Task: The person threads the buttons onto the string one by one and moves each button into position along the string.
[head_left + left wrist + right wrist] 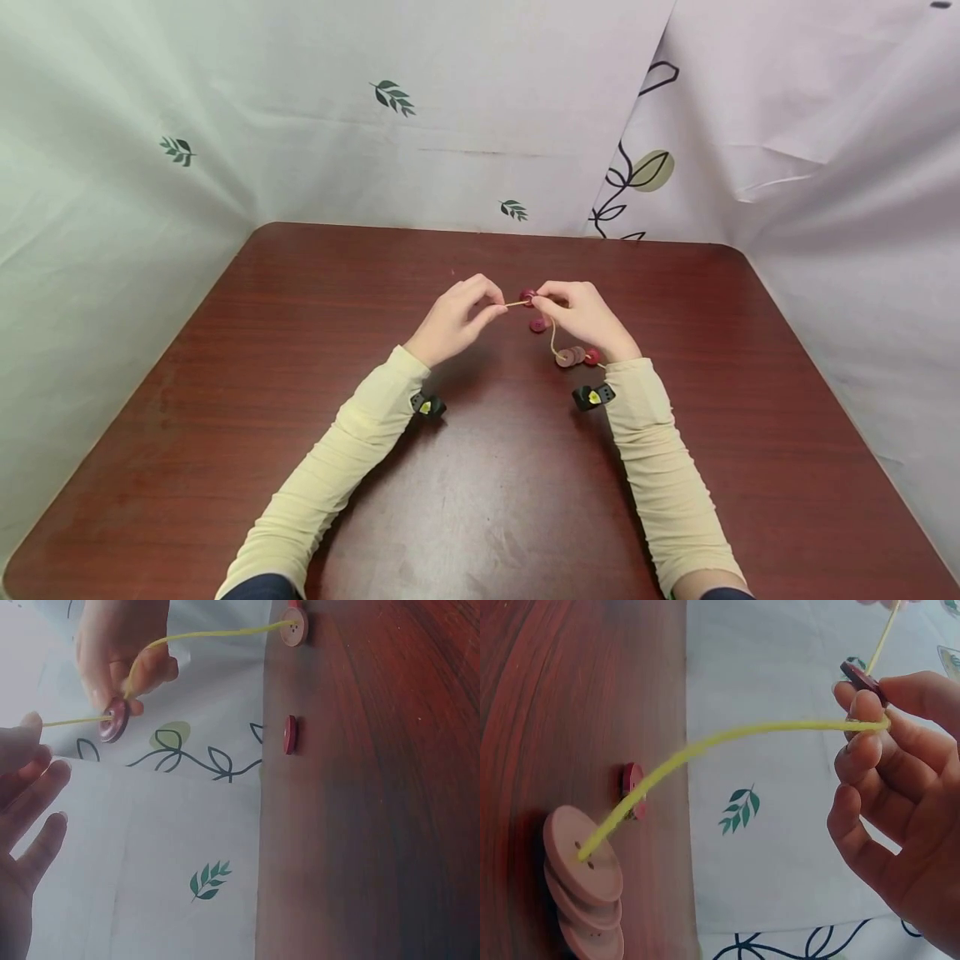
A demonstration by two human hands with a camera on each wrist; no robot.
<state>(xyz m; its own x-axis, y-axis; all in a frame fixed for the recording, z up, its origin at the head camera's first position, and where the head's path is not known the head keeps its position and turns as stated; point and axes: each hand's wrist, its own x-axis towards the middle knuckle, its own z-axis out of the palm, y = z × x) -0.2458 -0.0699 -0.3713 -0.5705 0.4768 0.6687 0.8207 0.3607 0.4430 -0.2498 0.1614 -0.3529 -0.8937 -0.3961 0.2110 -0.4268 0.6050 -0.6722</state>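
Note:
A yellow string (pixel 727 735) runs between the two hands above the table. My left hand (pixel 455 318) pinches its free end between thumb and finger. With thumb and fingertips, my right hand (pixel 585 315) holds a dark red button (pixel 114 720) through which the string passes. From there the string drops to several pinkish-brown buttons (pixel 585 851) threaded on it, lying on the table below the right wrist. A red button (pixel 592 357) sits on the same string beside them. One loose dark red button (pixel 537 325) lies on the table under the right hand.
The brown wooden table (pixel 480 500) has rounded far corners. A white cloth (pixel 315 125) with leaf prints hangs behind it and along both sides. Black wrist cameras (pixel 428 406) are strapped over the pale sleeves (pixel 348 450).

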